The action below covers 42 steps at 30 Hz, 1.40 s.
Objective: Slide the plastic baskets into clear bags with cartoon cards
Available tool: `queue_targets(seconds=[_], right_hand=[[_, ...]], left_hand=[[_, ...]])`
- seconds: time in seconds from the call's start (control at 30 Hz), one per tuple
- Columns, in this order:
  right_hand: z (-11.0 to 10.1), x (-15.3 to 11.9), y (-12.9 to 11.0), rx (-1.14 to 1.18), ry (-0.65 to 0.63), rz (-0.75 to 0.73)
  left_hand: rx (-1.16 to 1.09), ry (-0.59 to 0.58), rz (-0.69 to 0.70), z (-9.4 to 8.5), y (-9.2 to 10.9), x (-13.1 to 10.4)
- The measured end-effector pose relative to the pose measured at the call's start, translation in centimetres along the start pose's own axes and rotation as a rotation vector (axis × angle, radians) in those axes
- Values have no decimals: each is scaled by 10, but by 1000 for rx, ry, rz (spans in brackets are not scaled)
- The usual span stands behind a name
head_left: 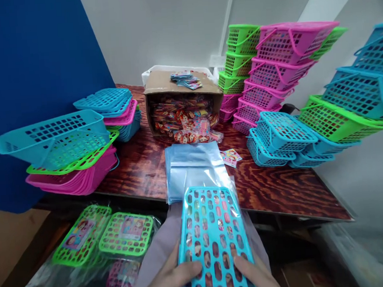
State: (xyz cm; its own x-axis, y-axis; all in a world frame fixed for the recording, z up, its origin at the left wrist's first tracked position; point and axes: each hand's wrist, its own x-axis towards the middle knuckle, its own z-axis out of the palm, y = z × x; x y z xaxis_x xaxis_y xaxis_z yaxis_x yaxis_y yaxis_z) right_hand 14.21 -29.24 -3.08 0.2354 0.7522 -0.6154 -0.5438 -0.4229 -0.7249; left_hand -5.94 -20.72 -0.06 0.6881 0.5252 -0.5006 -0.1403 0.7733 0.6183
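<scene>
A filled blue basket (pixel 213 229), its perforated lid facing up, is held over the lap between both hands. My left hand (pixel 174 271) grips its left side, thumb on the lid. My right hand (pixel 256 270) grips the right side, thumb also on the lid; the other fingers are mostly hidden beneath. Clear plastic shows around the basket's far end and right side. Just beyond it, a stack of clear plastic bags (pixel 196 163) lies at the table's front edge. Small picture cards (pixel 231 157) lie right of the bags.
An open cardboard box (pixel 181 85) of printed packets stands at the back of the table (pixel 134 165). Empty baskets (pixel 72 178) and lids are stacked left, filled baskets (pixel 281 71) right. Bagged green baskets (pixel 127 233) sit below at left.
</scene>
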Motion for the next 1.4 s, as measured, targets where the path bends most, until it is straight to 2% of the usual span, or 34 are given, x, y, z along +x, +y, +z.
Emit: queue_targets(seconds=[0.13, 0.23, 0.33, 0.43, 0.53, 0.6, 0.7, 0.83, 0.97, 1.1, 1.23, 1.4], right_hand=[[-4, -6, 12, 27, 3, 11], [4, -3, 0, 57, -15, -30], [21, 17, -36, 142, -81, -70], [39, 52, -87, 259, -174, -125], [53, 89, -127, 281, -236, -145], [59, 108, -138, 261, -239, -134], [61, 122, -132, 240, -225, -99], [59, 126, -106, 338, -133, -103], [62, 124, -90, 436, -72, -171], [67, 124, -87, 411, -48, -220], [60, 123, -90, 374, -20, -283], [44, 120, -88, 298, -47, -285]], left_hand=[[-80, 41, -9, 7, -4, -15], [-71, 63, 38, 8, 0, -11], [-19, 70, 147, 3, 21, 19], [12, 59, 253, -3, 58, 67], [-36, 156, 251, -3, 91, 108], [-31, 243, 226, -2, 101, 125], [-19, 263, 219, -4, 98, 133], [-66, 138, 248, -10, 88, 125], [-13, 57, 361, -13, 99, 118], [117, 85, 405, -19, 107, 122], [207, 134, 375, -30, 94, 119], [297, 96, 419, -44, 68, 103]])
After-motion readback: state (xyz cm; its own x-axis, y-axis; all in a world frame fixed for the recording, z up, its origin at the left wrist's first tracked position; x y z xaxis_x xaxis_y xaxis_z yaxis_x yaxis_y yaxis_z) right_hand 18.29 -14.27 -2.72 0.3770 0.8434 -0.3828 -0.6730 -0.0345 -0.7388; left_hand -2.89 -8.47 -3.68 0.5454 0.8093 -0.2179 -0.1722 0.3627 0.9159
